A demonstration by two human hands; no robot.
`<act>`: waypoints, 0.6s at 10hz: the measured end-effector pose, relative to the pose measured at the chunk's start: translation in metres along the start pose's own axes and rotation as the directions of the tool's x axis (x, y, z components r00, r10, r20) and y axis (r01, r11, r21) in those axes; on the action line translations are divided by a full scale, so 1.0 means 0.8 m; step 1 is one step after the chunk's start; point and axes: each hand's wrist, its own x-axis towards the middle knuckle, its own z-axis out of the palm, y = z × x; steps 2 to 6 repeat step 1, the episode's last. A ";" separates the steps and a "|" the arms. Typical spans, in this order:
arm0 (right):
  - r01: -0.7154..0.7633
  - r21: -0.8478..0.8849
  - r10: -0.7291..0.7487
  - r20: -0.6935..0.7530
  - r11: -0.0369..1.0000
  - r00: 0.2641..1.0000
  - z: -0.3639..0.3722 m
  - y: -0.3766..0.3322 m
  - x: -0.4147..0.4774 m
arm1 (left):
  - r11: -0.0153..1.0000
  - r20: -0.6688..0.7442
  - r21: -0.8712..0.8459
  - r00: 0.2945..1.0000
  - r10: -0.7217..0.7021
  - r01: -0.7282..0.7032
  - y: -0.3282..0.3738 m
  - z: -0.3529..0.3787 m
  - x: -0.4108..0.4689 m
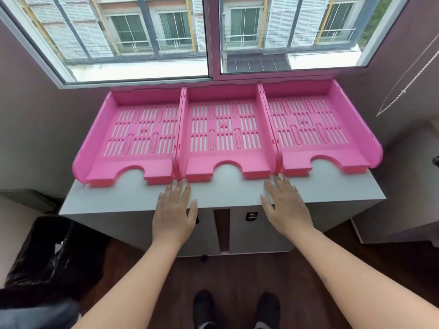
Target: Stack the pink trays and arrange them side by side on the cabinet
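Three pink tray stacks stand side by side on the grey cabinet (133,198) below the window. The left tray (133,162), the middle tray (225,157) and the right tray (316,153) touch along their side walls, and each front edge shows a second tray beneath. My left hand (174,214) lies flat over the cabinet's front edge, fingers apart, fingertips close to the seam between the left and middle trays. My right hand (285,205) is flat too, fingertips near the seam between the middle and right trays. Neither hand holds anything.
A window (209,36) rises directly behind the trays. A black bag (54,252) sits on the floor at the left. A blind cord (408,79) hangs at the right, above another grey unit (403,186). My shoes (235,309) are on the dark wood floor.
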 end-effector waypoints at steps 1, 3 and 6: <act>-0.107 0.378 0.146 -0.075 0.920 0.986 -0.040 -0.015 -0.006 | 1.000 -0.004 0.014 1.000 -0.004 0.004 -0.001 -0.001 0.002; -0.107 0.378 0.146 -0.075 0.920 0.986 -0.040 -0.015 -0.006 | 1.000 -0.004 0.014 1.000 -0.004 0.004 -0.001 -0.001 0.002; -0.107 0.378 0.146 -0.075 0.920 0.986 -0.040 -0.015 -0.006 | 1.000 -0.004 0.014 1.000 -0.004 0.004 -0.001 -0.001 0.002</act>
